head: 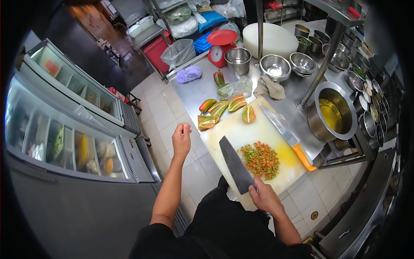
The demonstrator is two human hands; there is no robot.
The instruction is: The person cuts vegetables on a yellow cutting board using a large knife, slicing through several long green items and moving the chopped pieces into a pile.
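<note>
My right hand (pixel 264 197) is shut on the handle of a wide-bladed kitchen knife (pixel 236 166), held over the near left part of a white cutting board (pixel 223 129). Diced green and red pepper (pixel 261 160) lies in a heap right of the blade. My left hand (pixel 181 139) is raised left of the board, its fingers curled; whether something small is in them I cannot tell. Several cut pepper pieces (pixel 218 108) lie at the board's far left corner, one (pixel 248 114) on the board. A second knife with an orange handle (pixel 303 157) rests along the board's right side.
Beyond the board are a plastic bag (pixel 239 88), a whole pepper (pixel 219 78), a grey cloth (pixel 270 88), a purple cloth (pixel 189 74), a red scale (pixel 222 38) and steel bowls (pixel 275 67). A pot with yellow liquid (pixel 334 111) stands right. Glass-topped chillers (pixel 97 139) are at left.
</note>
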